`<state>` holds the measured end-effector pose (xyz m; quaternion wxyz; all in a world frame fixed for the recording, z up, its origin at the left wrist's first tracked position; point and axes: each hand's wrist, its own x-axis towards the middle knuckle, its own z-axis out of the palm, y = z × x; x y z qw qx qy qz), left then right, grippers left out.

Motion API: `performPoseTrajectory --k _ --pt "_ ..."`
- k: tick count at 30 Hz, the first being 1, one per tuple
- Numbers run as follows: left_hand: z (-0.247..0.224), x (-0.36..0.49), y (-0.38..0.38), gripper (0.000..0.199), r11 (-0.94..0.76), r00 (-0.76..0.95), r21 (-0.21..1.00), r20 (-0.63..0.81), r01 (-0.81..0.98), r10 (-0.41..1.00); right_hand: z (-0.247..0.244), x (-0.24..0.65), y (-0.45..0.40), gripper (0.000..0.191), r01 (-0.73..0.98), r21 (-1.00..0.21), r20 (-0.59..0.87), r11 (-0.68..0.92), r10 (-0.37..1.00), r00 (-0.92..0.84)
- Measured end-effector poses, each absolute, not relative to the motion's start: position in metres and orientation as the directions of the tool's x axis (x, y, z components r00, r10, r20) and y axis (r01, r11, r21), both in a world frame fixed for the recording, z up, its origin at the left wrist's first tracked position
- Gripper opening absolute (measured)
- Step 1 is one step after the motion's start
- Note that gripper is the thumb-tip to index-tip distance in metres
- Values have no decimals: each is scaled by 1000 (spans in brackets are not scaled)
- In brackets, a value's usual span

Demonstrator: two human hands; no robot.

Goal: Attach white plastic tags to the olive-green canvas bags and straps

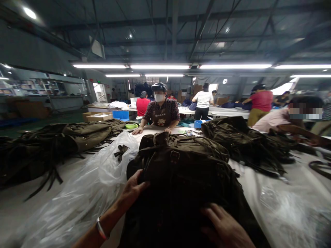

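The dark backpack [178,182] is touched by the half-open left hand [133,187] and loosely open right hand [226,222]; whether it is gripped cannot be told.

No text is legible; the brown apron [160,117] opposite bears small white characters (too blurred).

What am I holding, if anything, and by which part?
Your left hand touches the dark backpack on its left side; your right hand, blurred, is over it. Whether either grips is unclear.
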<state>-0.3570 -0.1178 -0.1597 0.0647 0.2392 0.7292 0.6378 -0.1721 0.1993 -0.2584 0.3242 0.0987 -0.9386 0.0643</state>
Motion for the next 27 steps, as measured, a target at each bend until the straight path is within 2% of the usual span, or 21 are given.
performPoseTrajectory --k 3,5,8,11,14,18,20,22,24,27 --pt "-163 -355 -126 51 56 -880 981 139 184 453 -257 -176 237 39 52 -94 727 994 104 -679" --pt "-169 -358 -127 51 92 -893 979 124 180 432 -261 -175 262 44 181 -153 720 971 235 -652" --pt "-182 -364 -125 47 194 -913 954 143 230 381 -261 -174 289 54 245 -173 696 954 295 -655" --pt "-190 -364 -124 40 300 -904 887 237 350 356 -235 -186 294 57 232 -98 747 968 226 -626" --pt "-197 -355 -130 34 410 -884 793 338 452 322 -189 -212 277 56 174 12 793 985 97 -602" --pt "-212 -345 -145 38 554 -888 702 422 447 181 -139 -252 240 57 3 126 761 992 -95 -642" --pt "-216 -344 -153 38 587 -894 682 404 436 195 -132 -267 227 44 -58 142 732 988 -144 -666" --pt "-214 -345 -158 34 616 -892 646 356 450 279 -136 -273 221 27 -84 155 727 984 -171 -665" --pt "-206 -342 -157 36 670 -861 548 395 501 320 -145 -270 220 22 -94 176 746 980 -195 -636" --pt "-180 -327 -141 51 746 -669 254 669 615 324 -156 -255 214 24 -139 220 806 966 -260 -532"
